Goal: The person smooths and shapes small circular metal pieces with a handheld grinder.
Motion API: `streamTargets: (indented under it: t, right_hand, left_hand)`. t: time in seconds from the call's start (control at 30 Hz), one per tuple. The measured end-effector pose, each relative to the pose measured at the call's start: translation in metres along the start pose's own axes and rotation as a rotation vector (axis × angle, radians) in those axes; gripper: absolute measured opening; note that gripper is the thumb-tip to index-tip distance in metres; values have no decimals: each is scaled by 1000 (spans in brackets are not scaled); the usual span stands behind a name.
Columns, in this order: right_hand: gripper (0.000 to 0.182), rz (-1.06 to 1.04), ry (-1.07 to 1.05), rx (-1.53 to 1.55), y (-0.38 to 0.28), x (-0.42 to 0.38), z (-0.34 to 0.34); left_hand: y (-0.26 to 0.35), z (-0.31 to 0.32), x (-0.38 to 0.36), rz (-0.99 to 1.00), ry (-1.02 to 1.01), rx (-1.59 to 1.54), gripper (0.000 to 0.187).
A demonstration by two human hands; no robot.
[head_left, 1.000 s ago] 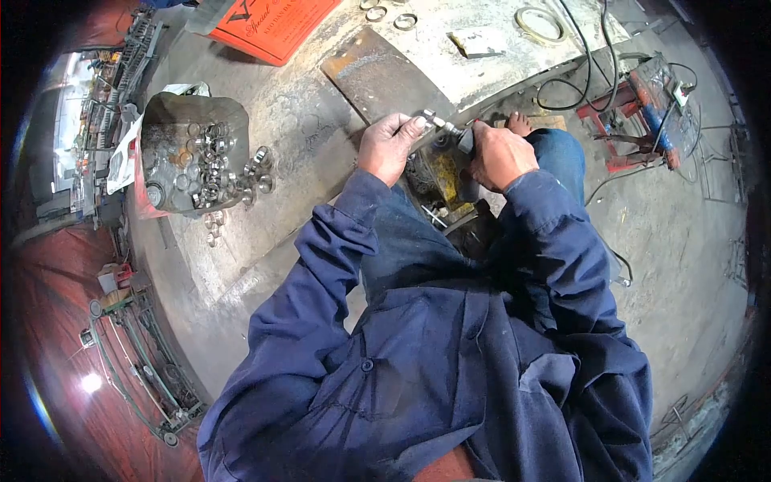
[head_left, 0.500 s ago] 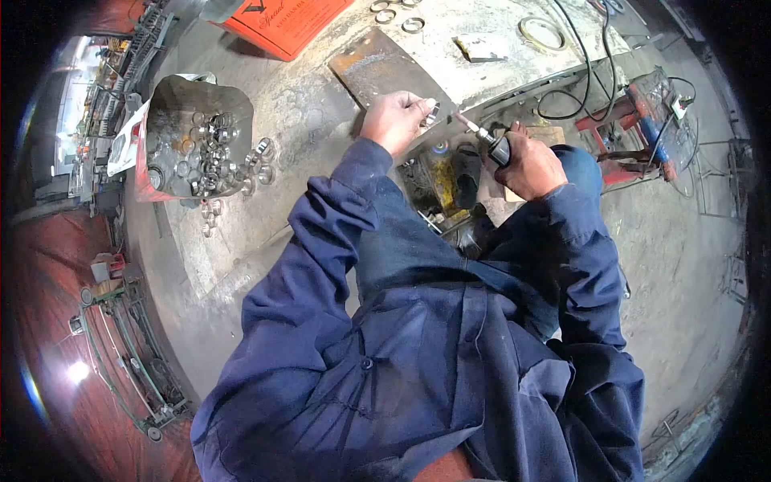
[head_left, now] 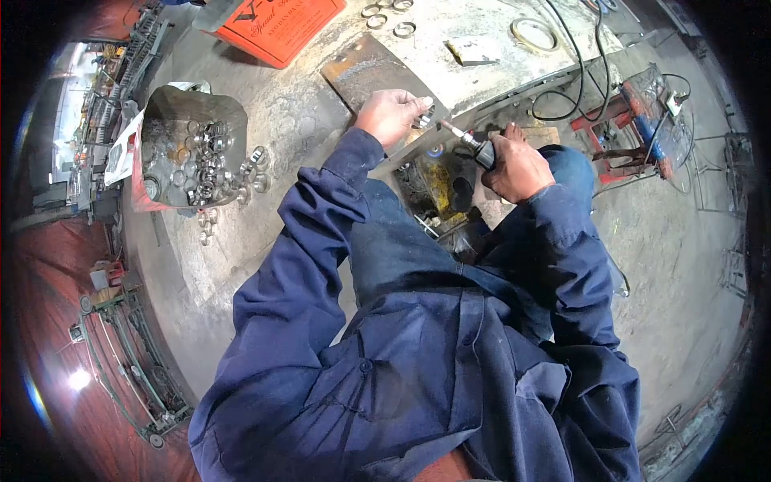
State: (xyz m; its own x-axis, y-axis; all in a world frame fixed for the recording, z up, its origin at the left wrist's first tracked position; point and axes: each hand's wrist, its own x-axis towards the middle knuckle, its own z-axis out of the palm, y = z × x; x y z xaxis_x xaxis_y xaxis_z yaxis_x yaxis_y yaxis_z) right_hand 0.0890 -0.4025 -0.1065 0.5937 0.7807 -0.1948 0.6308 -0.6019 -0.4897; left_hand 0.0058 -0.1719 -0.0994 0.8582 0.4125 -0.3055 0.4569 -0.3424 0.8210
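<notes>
Over the corner of a dark steel plate [head_left: 373, 68], my left hand [head_left: 387, 115] pinches a small metal ring [head_left: 425, 117] between thumb and fingers. My right hand [head_left: 520, 167] is wrapped around a die grinder [head_left: 484, 153], whose slim pinkish tip [head_left: 452, 128] points left at the ring. A short gap shows between tip and ring. Left of my arm, a cut-open metal can [head_left: 165, 108] lies with many shiny rings [head_left: 210, 165] in it and spilling from its mouth.
More rings [head_left: 404, 30] and one larger ring [head_left: 534, 34] lie at the far side of the bench. A red-orange can [head_left: 289, 28] stands at the back. Black cable [head_left: 580, 72] loops down on the right, near a red and blue metal stand [head_left: 634, 120].
My right hand has brought the grinder left, its tip nearer the ring. The ring is turned a little in my left hand, and the whole view has shifted slightly.
</notes>
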Motion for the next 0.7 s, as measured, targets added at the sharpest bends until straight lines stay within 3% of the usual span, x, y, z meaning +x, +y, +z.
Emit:
streamTargets:
  t: [0.27,0.33,0.7]
  right_hand:
    - [21,-2,-14,-29,-18,20,9]
    - [35,95,-44,-18,-20,26,12]
    - [33,67,-51,-72,-21,25,23]
  left_hand:
    - [-7,5,-6,22,20,-21,29]
    - [-14,7,-6,35,36,-66,29]
    - [-25,18,-17,35,122,-221,38]
